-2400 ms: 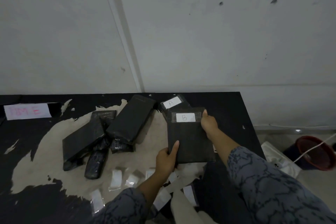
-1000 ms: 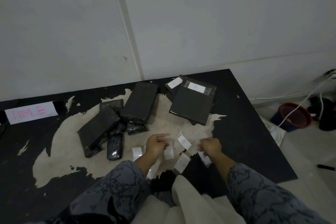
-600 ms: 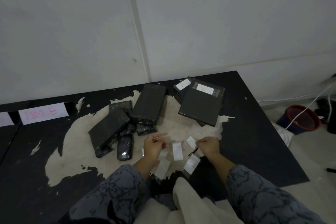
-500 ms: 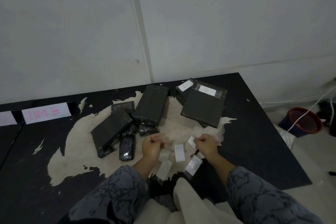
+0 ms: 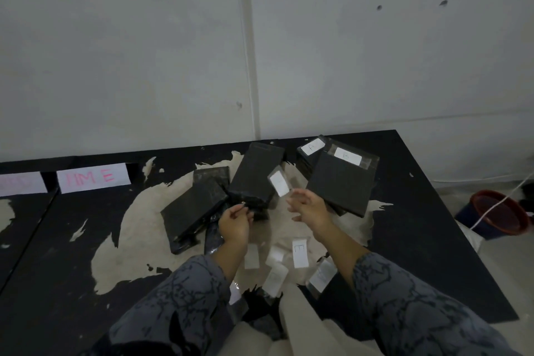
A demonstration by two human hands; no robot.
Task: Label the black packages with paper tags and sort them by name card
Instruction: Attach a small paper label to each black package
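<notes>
At the centre of the frame a blank paper tag (image 5: 279, 183) in a clear tape strip is held up at the fingertips of the right hand (image 5: 308, 207), over the near end of an unlabelled black package (image 5: 255, 173). The left hand (image 5: 235, 221) is seen just left of it, fingers curled — whether anything is pinched cannot be told. Right of centre, two packages are stacked, tagged "A" (image 5: 311, 147) and "B" (image 5: 347, 156). Loose tags, one marked "E" (image 5: 300, 252), lie lower down on the worn black table (image 5: 419, 254). At the left edge a name card (image 5: 92, 177) in pink lettering is propped — beside the wall.
</notes>
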